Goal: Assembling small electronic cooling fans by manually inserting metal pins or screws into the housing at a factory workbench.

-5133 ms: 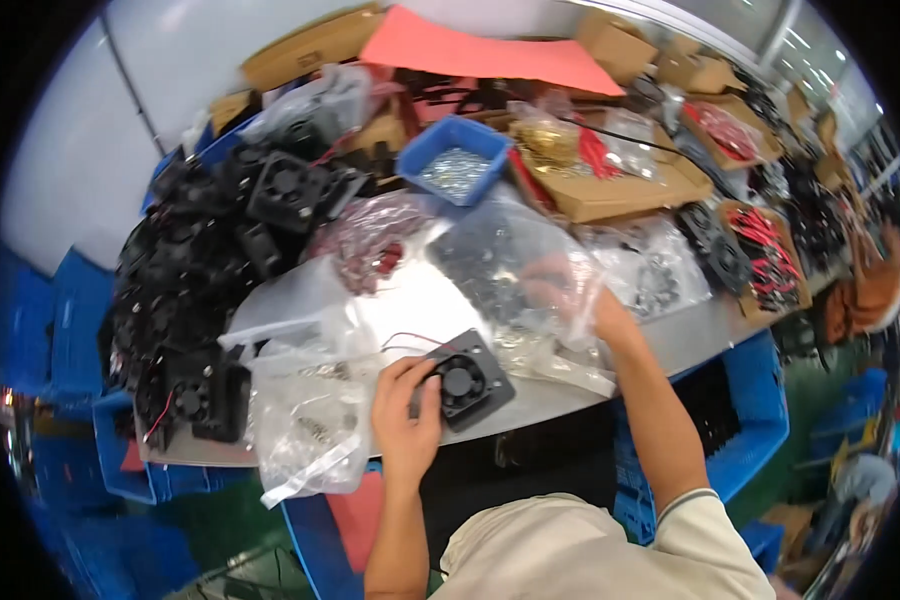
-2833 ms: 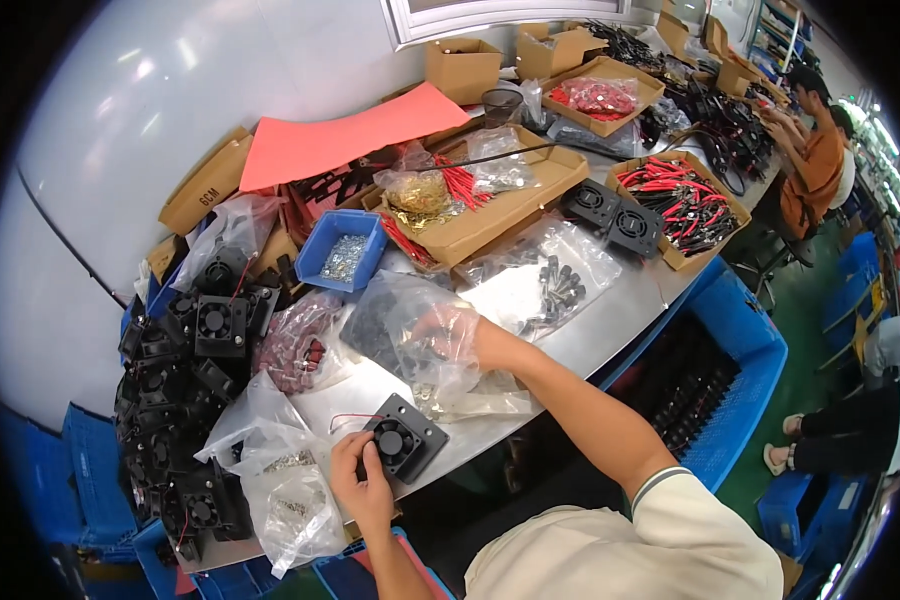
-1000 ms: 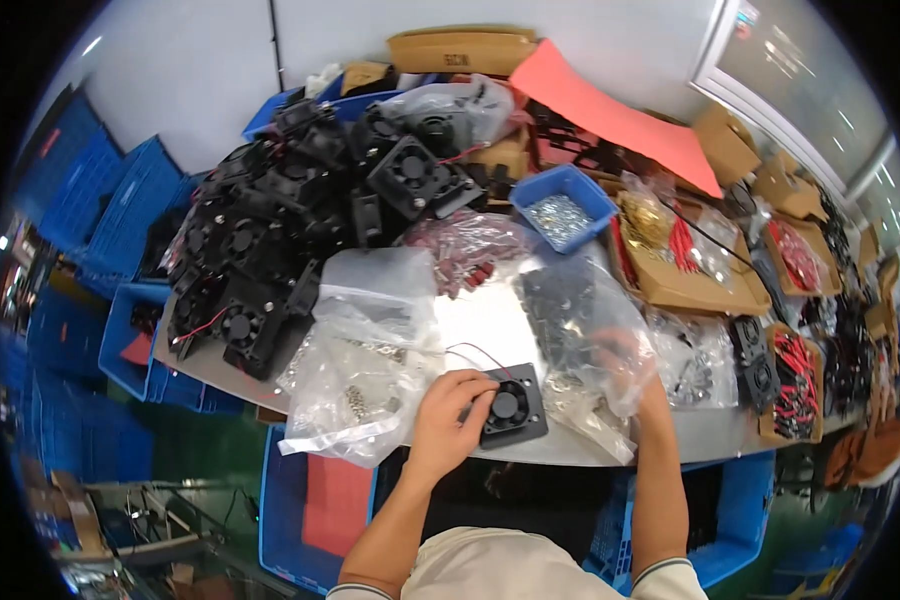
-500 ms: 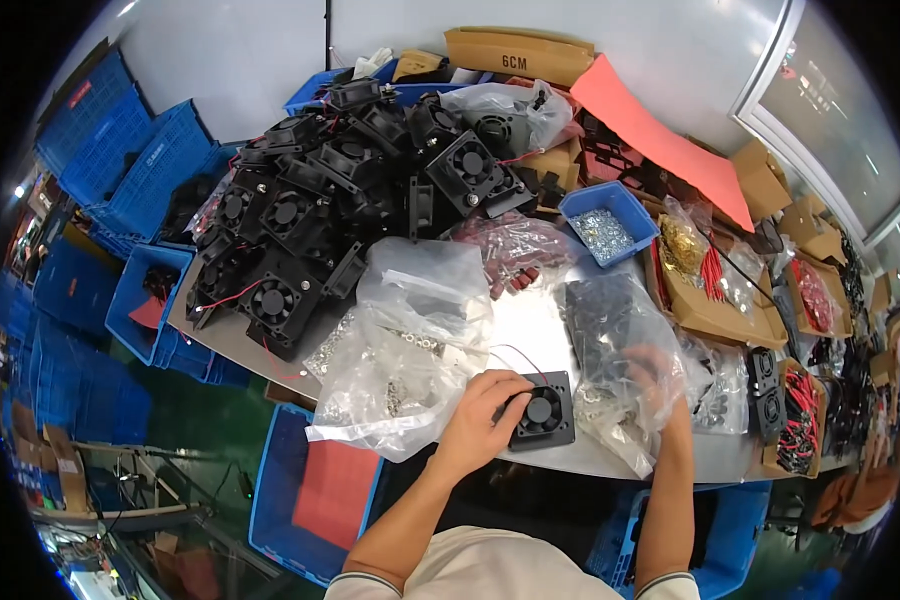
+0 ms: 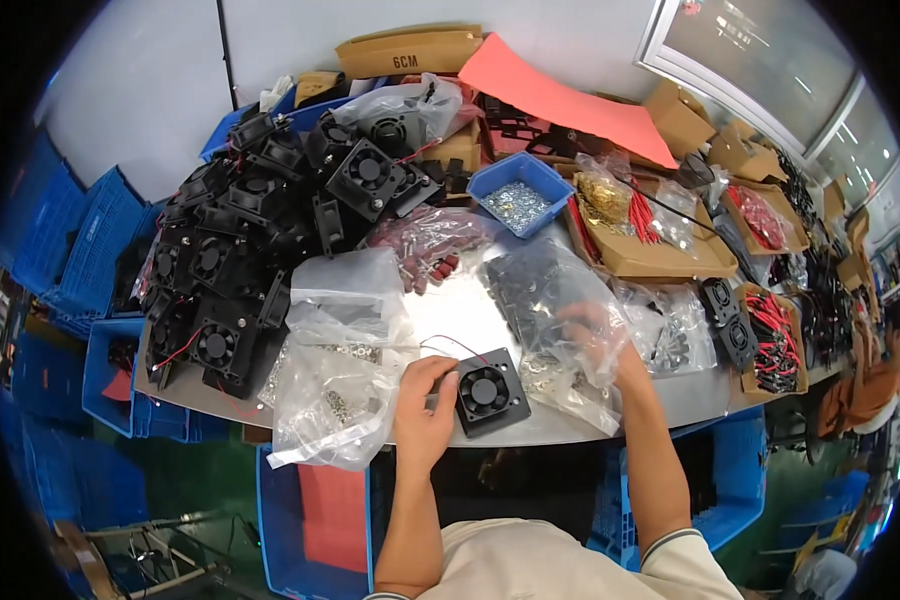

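A small black cooling fan point(image 5: 486, 391) on a square black plate lies at the table's front edge, its thin red and black wires trailing up and left. My left hand point(image 5: 425, 405) is at the plate's left edge, thumb and fingers bent and closed against it. My right hand point(image 5: 595, 335) is inside a clear plastic bag point(image 5: 540, 290), seen through the film; its fingertips are unclear. Dark parts show in the upper part of this bag, small pale metal pieces near its lower end. Left of my left hand lies another clear bag point(image 5: 340, 400) with small metal hardware.
A tall heap of black fans point(image 5: 240, 230) covers the table's left side. Behind the work spot are a bag of dark red parts point(image 5: 430, 245) and a blue tray of screws point(image 5: 520, 205). Cardboard trays point(image 5: 660, 250) line the right. Blue crates point(image 5: 315, 520) stand below the front edge.
The view has swung to the right, so the scene sits further left. My left hand has slid from over the fan to its left edge. My right hand stays in the bag.
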{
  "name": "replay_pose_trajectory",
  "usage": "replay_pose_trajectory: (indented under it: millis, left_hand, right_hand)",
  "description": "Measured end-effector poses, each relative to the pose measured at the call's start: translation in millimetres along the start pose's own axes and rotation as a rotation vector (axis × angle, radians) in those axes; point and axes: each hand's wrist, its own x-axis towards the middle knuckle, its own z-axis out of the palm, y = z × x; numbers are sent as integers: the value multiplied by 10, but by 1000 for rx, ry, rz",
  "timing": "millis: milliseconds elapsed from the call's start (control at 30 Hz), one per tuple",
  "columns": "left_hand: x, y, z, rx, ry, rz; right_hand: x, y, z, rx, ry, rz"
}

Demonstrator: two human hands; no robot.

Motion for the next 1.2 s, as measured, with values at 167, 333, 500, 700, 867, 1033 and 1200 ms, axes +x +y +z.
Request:
replay_pose_trajectory:
  millis: [167, 333, 500, 700, 867, 1033, 1200]
  left_hand:
    - [-28, -45, 13, -8, 71, 7]
    - [-19, -31, 32, 56, 46, 59]
    - [-24, 20, 5, 60, -26, 16]
    - [31, 21, 10, 108, -136, 94]
    - [17, 38, 21, 137, -111, 106]
    - [-8, -4, -17, 132, -119, 109]
    - [1, -14, 13, 131, -136, 93]
  right_hand:
    - [-17, -12, 15, 63, -9, -1]
    - [-19, 20, 4, 89, 7, -30]
    - [-6, -36, 19, 161, 46, 22]
    - [22, 122, 57, 67, 105, -105]
    - [-24, 108, 37, 265, 140, -121]
    - [-488, -128, -250, 144, 271, -51]
    - [-831, 76, -617, 470, 607, 82]
